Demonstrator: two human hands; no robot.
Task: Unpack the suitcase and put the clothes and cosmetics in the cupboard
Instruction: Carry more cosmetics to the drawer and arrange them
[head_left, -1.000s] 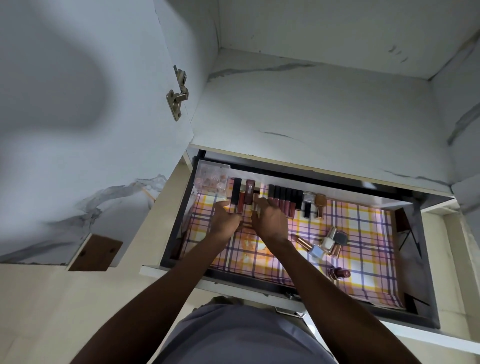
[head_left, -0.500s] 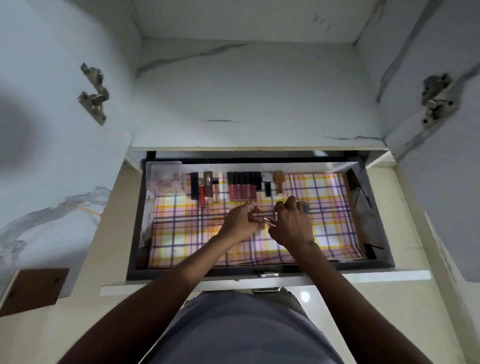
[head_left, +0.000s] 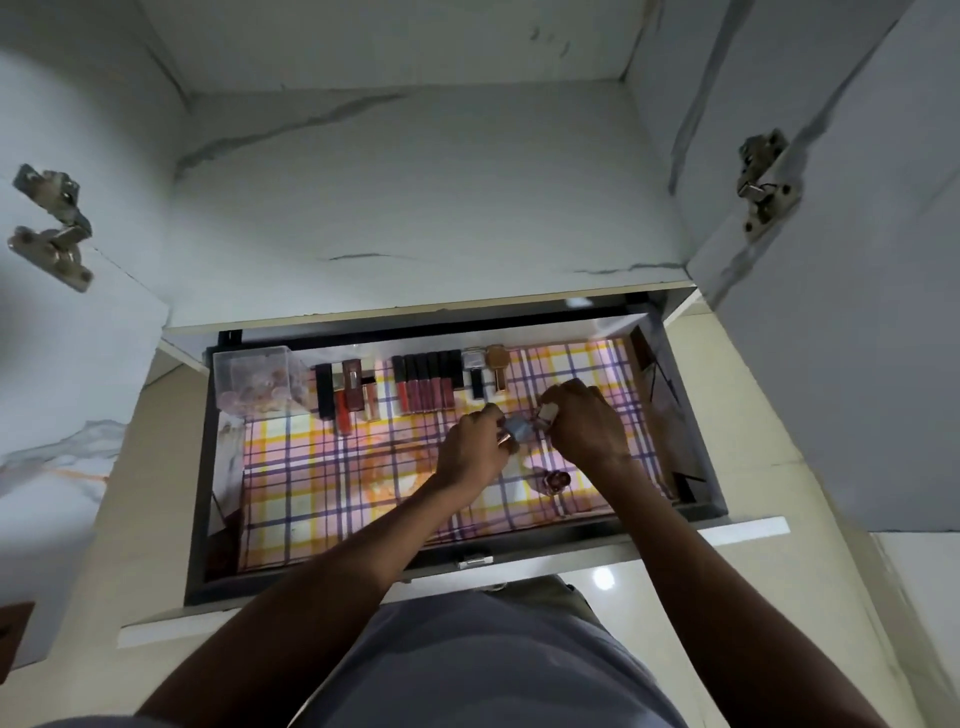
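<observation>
An open drawer (head_left: 457, 551) of the cupboard (head_left: 415, 197) sits pulled out below the marbled shelf, and its floor is covered by a checked liner (head_left: 332, 467) in yellow, pink and purple. Both hands reach into the drawer, right of its middle. The left hand (head_left: 475, 449) is curled around a small pale blue bottle (head_left: 517, 430), fingers closed on it. The right hand (head_left: 584, 423) is also closed, pinching a small bottle with a light cap (head_left: 548, 413) just beside the blue one (the two bottles seem to touch, though the fingers hide the join). A little dark red bottle (head_left: 557, 480) lies on the liner toward the drawer's front, just below the right hand.

Along the drawer's back wall a row of lip gloss tubes (head_left: 426, 387) lies side by side, dark caps pointing to the back. Left of them are a few more tubes (head_left: 345, 389), and in the drawer's back left corner stands a clear plastic box (head_left: 257, 382) with pinkish things inside. At the right end of the row lie a silver-capped bottle (head_left: 475, 371) and a copper-capped bottle (head_left: 498, 366). Metal hinges (head_left: 763, 182) show on the cupboard's side walls above the drawer.
</observation>
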